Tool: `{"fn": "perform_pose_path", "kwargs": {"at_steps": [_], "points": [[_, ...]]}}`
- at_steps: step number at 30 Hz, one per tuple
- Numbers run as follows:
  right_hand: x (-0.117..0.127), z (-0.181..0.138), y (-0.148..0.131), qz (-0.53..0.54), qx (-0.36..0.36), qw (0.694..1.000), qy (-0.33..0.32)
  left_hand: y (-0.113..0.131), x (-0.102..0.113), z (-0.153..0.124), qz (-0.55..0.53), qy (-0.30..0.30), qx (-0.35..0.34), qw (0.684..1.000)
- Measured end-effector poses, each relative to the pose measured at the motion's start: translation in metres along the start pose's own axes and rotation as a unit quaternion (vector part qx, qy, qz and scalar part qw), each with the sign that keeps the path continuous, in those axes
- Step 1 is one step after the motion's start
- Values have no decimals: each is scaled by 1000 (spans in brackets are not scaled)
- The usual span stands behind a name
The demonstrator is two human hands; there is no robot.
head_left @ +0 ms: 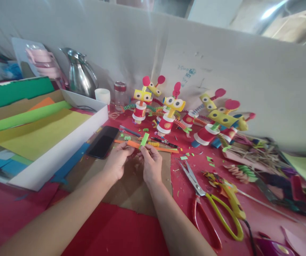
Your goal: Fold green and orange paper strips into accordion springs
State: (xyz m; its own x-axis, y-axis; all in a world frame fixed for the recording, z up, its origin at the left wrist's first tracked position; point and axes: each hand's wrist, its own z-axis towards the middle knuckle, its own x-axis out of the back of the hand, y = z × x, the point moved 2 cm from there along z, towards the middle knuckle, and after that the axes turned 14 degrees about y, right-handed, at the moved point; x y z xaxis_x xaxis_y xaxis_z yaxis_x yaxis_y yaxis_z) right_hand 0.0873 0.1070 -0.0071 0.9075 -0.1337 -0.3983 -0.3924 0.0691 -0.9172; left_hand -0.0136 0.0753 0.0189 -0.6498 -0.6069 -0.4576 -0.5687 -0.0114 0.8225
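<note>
My left hand [117, 160] and my right hand [151, 163] meet over a brown cardboard sheet [131, 188]. Both pinch crossed paper strips: an orange strip [163, 149] running left to right and a green strip [143, 139] sticking up between the fingertips. The left fingers hold the orange strip's left part; the right fingers are closed at the crossing. Just behind the hands stand several paper-cup figures [166, 122] with yellow heads, big eyes and folded paper-spring arms.
A black phone [102, 141] lies left of the hands beside a white box [62, 149] of coloured paper sheets. Red-handled scissors [195, 185], yellow-handled scissors [222, 217] and a yellow glue gun [231, 197] lie to the right. A steel kettle [80, 74], a white cup [103, 96] and a jar [120, 93] stand against the white wall.
</note>
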Motion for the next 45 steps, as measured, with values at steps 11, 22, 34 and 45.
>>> {"fn": "perform_pose_path", "kwargs": {"at_steps": [11,22,34,45], "points": [[3,1,3,-8,29,999,-25,-3,4,9,19,-34,29,999],[5,-2,-3,-104,123,986,-50,3,2,6,12,-36,0,999],[-1,-6,-5,-45,80,996,4,0,-1,3,-17,-26,-23,999],[0,-5,-5,-28,66,997,5,5,-3,1,13,-78,-12,997]]}}
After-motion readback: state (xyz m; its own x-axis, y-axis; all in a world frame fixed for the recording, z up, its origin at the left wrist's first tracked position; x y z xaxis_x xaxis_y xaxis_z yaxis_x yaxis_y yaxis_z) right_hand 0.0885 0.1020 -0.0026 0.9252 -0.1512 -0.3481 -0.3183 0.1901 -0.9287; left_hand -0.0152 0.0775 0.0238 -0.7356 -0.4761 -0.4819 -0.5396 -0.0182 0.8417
